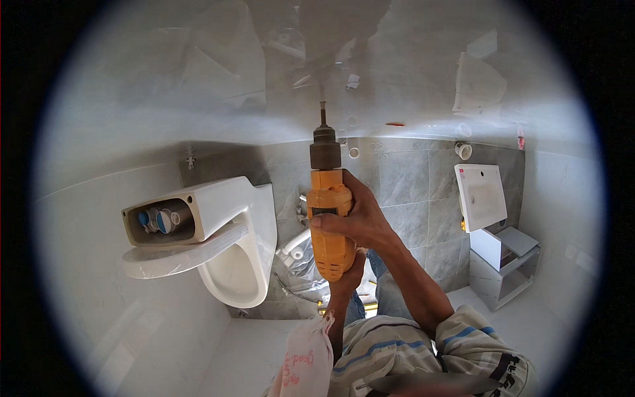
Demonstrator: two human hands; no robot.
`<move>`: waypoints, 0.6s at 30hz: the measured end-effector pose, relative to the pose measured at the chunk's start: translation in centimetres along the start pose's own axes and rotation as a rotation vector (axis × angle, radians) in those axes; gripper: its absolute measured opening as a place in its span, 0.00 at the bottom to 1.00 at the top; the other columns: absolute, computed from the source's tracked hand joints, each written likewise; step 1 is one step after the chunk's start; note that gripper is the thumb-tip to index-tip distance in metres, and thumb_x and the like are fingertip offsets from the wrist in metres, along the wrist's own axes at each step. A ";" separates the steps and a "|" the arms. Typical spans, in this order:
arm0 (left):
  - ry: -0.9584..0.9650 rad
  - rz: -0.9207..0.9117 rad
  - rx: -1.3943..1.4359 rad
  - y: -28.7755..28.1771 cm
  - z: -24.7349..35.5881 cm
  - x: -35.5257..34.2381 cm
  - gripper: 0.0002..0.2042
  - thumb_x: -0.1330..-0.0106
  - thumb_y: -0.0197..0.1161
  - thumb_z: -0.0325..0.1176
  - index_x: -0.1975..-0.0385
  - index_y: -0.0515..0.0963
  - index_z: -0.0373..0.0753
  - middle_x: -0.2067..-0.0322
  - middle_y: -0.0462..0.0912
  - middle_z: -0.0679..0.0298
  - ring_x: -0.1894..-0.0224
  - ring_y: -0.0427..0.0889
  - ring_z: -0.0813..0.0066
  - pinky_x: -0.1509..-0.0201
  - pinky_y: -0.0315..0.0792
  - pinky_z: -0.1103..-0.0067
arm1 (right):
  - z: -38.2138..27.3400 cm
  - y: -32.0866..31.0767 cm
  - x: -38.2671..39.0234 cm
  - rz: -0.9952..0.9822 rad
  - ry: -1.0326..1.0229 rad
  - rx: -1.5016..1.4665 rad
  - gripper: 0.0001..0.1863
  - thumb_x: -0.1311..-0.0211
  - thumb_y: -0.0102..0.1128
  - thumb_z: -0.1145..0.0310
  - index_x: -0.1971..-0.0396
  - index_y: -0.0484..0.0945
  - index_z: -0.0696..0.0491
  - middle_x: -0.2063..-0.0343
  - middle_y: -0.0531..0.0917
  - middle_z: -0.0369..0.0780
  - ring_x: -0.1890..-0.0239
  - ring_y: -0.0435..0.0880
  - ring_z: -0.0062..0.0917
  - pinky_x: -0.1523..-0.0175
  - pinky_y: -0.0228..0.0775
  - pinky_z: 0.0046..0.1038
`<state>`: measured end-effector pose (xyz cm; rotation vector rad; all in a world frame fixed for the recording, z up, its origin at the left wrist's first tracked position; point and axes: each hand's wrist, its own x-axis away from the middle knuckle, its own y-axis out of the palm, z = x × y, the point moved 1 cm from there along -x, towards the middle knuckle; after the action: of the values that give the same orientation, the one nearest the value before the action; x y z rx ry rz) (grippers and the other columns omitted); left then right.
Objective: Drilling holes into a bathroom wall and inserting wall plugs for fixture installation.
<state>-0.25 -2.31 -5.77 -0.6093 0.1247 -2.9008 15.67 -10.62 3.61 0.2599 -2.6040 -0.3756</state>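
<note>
An orange power drill [331, 225] with a dark chuck points away from me at the glossy wall [397, 79]. Its thin bit [323, 114] reaches the wall's surface; I cannot tell whether the tip has gone in. My right hand [347, 221] is closed over the top and right side of the drill body, thumb lying across it. Behind and below, my left hand [350, 272] is closed around the rear of the drill, its fingers largely hidden under the tool.
To the left stands a white toilet [231, 278] with its cistern uncovered and fittings inside. A white basin [483, 195] and an open white cabinet [506, 268] stand at the right. Pipe pieces and plastic wrap [301, 261] lie on the grey tiled floor [407, 175].
</note>
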 end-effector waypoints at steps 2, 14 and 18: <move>-0.107 -0.025 -0.014 -0.4 -0.3 0.2 0.15 0.43 0.63 0.23 0.56 0.73 0.36 0.65 0.81 0.63 0.69 0.83 0.73 0.65 0.76 0.79 | -0.2 0.2 0.4 0.023 -0.014 0.003 0.33 0.56 0.76 0.65 0.49 0.70 0.58 0.60 0.82 0.42 0.59 0.83 0.26 0.50 0.78 0.29; 0.075 0.042 0.161 0.2 3.5 -0.2 0.25 0.49 0.63 0.20 0.49 0.69 0.33 0.54 0.76 0.60 0.51 0.78 0.71 0.48 0.73 0.77 | 1.0 0.4 1.8 0.076 -0.015 -0.093 0.32 0.56 0.74 0.64 0.50 0.71 0.59 0.62 0.80 0.40 0.61 0.82 0.25 0.54 0.77 0.28; 0.223 0.098 0.080 -1.5 3.0 0.0 0.27 0.52 0.63 0.19 0.47 0.68 0.33 0.56 0.78 0.61 0.54 0.80 0.70 0.50 0.74 0.76 | 0.4 1.3 2.2 -0.023 -0.072 -0.146 0.32 0.55 0.71 0.65 0.48 0.69 0.58 0.62 0.80 0.40 0.62 0.82 0.26 0.54 0.78 0.28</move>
<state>0.69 -0.95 -2.84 -0.2575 0.0650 -2.8529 13.49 -9.86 4.65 0.2293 -2.6299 -0.5911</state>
